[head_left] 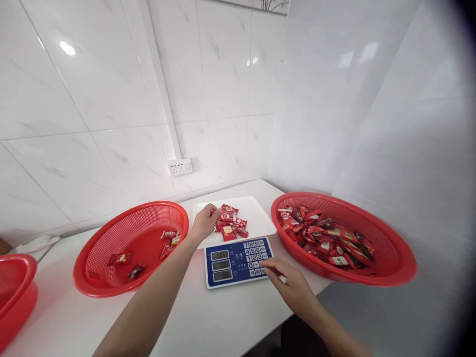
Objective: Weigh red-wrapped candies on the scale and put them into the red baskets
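Note:
My left hand (206, 221) reaches over the white weighing pan (258, 218) of a scale. Its fingers are curled together at a red wrapped candy packet (227, 214), which shows at the fingertips. Several more red packets (228, 232) lie in a small heap beside and under it. The scale's blue panel (238, 262) faces me, with three grey displays and a white keypad. My right hand (288, 285) hovers at the keypad's lower right corner, holding nothing, fingers loosely bent and apart; whether a fingertip touches a key I cannot tell.
On the right stands a red basket (399, 258) heaped with red packets. A red perforated basket (111, 243) with a few packets is at left, and another red basket (28, 297) is cut off at the left edge. A wall socket (180, 167) sits behind the white table (208, 317).

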Tool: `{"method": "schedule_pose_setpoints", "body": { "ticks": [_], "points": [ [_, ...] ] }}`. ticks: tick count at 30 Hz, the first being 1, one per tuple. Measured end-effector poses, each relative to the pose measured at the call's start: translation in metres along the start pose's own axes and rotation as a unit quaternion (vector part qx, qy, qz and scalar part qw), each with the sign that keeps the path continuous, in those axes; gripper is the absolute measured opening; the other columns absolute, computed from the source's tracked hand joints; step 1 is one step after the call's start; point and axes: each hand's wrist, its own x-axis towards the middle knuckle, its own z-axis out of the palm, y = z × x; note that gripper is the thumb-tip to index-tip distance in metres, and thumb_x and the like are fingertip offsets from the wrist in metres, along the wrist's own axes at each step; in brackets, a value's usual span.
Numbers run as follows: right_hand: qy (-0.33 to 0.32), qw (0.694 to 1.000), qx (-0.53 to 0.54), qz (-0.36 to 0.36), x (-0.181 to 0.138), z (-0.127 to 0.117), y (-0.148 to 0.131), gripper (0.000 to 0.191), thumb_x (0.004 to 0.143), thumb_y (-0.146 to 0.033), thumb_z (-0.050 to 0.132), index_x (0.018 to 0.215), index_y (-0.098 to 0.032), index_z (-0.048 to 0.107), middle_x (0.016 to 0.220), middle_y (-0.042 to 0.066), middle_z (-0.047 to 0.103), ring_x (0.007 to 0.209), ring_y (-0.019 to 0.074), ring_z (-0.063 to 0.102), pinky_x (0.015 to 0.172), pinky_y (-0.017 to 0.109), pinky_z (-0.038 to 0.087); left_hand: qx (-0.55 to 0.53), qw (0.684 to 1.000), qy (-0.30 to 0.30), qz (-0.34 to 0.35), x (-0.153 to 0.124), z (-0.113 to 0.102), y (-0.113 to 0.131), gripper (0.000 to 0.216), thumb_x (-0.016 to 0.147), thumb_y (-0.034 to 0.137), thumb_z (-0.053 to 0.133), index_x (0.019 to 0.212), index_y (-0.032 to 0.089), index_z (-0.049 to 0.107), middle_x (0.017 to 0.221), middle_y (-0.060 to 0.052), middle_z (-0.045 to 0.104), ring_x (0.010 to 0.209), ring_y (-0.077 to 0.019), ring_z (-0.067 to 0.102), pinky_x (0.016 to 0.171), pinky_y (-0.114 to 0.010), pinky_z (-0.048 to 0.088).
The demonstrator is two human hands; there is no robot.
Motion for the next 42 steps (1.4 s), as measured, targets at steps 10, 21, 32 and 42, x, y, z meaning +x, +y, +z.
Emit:
{"method": "schedule_pose_setpoints", "body": {
  "ticks": [10,21,32,42],
  "points": [
    [-0.006,0.995,0.047,0.088,-0.038,-0.017,0.016,0.026,0.080,-0.041,0.050,0.089,-0.021,0.065,0.086,0.007,0.067,0.077,0.0195,0.061,0.072,0.031,0.049,0.130,0.991,-0.016,-0.018,0.036,0.006,0.005,0.029,0.087,0.038,0.042,0.089,0.014,0.057,0.079,-0.002,0.060,0.068,-0.0125,0.056,0.063,-0.029,0.046],
    [-0.173,0.766,0.557,0.269,-0.048,0.015,-0.002,0.047,0.078,-0.047,0.056,0.121,-0.030,0.045,0.109,0.006,0.058,0.092,0.0188,0.058,0.069,0.032,0.049,0.130,0.935,-0.303,0.133,-0.130,0.060,0.014,0.061,0.077,0.020,0.054,0.132,0.033,0.031,0.131,-0.005,0.041,0.095,-0.0177,0.057,0.083,-0.032,0.046],
    [-0.168,0.817,0.489,0.257,-0.032,0.042,0.014,0.026,0.074,-0.041,0.063,0.087,-0.018,0.062,0.086,0.005,0.065,0.079,0.0157,0.058,0.068,0.028,0.043,0.327,0.913,-0.188,0.155,-0.094,0.027,0.013,0.031,0.087,0.037,0.042,0.115,0.027,0.051,0.122,-0.002,0.055,0.106,-0.0177,0.054,0.087,-0.029,0.045],
    [-0.218,0.772,0.546,0.241,-0.034,0.038,0.028,0.020,0.071,-0.033,0.068,0.079,-0.015,0.062,0.078,0.003,0.062,0.071,0.0124,0.056,0.067,0.027,0.041,0.379,0.919,-0.093,0.053,-0.009,-0.011,-0.027,0.038,0.076,0.023,0.054,0.114,0.020,0.051,0.104,-0.010,0.060,0.098,-0.0259,0.055,0.081,-0.037,0.044]
  ]
}}
